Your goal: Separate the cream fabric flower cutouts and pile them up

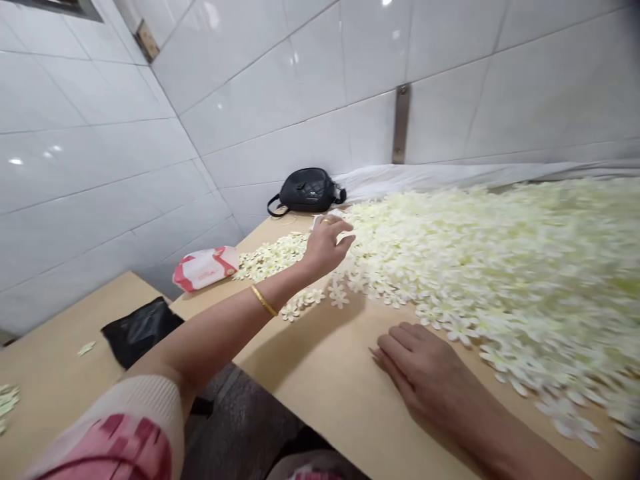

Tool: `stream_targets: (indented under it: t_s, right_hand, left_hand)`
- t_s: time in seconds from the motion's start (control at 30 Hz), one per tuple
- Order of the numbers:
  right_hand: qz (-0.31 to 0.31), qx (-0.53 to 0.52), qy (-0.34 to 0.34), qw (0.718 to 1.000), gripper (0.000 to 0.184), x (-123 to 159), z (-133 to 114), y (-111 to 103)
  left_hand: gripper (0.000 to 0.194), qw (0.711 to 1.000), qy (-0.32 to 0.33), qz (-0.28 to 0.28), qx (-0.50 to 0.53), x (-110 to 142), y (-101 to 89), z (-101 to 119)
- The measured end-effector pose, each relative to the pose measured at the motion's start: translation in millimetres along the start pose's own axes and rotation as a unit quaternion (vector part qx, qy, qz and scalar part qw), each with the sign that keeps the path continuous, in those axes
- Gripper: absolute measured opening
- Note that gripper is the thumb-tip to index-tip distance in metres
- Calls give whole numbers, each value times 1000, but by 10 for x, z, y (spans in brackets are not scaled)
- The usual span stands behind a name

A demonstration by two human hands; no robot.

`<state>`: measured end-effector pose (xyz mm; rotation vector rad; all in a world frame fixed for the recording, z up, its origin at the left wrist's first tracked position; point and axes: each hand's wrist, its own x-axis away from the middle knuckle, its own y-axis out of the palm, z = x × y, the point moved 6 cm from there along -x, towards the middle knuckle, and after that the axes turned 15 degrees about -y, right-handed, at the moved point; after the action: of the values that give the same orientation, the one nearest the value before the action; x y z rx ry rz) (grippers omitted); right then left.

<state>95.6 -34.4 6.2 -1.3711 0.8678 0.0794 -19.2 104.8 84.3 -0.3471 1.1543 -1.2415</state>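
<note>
A wide heap of small cream-white fabric flowers (pixel 480 260) covers the right part of a tan table (pixel 325 380). My left hand (pixel 327 243) reaches out over the heap's left edge, fingers curled loosely above the flowers, a ring on one finger and a gold bangle on the wrist. I cannot make out anything between its fingers. My right hand (pixel 423 373) lies palm down on the bare tabletop just in front of the heap, fingers together and stretched flat, holding nothing.
A black bag (pixel 307 190) sits at the table's far corner against the white tiled wall. A pink-and-white packet (pixel 205 268) lies at the table's left edge. A second tan table (pixel 55 373) at left carries a black plastic bag (pixel 140 330) and stray flowers.
</note>
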Motion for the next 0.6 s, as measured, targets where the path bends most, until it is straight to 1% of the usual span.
stream_targets:
  t_s: [0.07, 0.13, 0.2, 0.3, 0.4, 0.47, 0.53, 0.6]
  right_hand:
    - [6, -1, -13, 1000, 29, -4, -20, 36]
    - [7, -2, -20, 1000, 29, -6, -45, 74]
    - [7, -7, -26, 1000, 28, -9, -69, 115]
    - [10, -16, -30, 999, 26, -21, -86, 166]
    - [12, -8, -30, 999, 26, -48, -92, 178]
    - [16, 1, -37, 999, 26, -67, -104, 170]
    - [23, 13, -48, 998, 26, -67, -112, 170]
    - [43, 32, -71, 996, 27, -35, -104, 183]
  left_hand:
    - [16, 1000, -18, 3, -17, 228, -215, -274]
    - [16, 999, -25, 0, -23, 492, -389, -485]
    - [14, 1000, -17, 12, -14, 765, -541, -624]
    - [11, 999, -30, 25, -1, 1131, -687, -761]
    - [12, 997, -64, 32, 21, 1394, -747, -830]
    - [13, 996, -75, 18, 34, 1498, -731, -825]
    - [14, 997, -66, 4, 37, 1537, -700, -778]
    - [16, 999, -47, 5, 25, 1515, -668, -715]
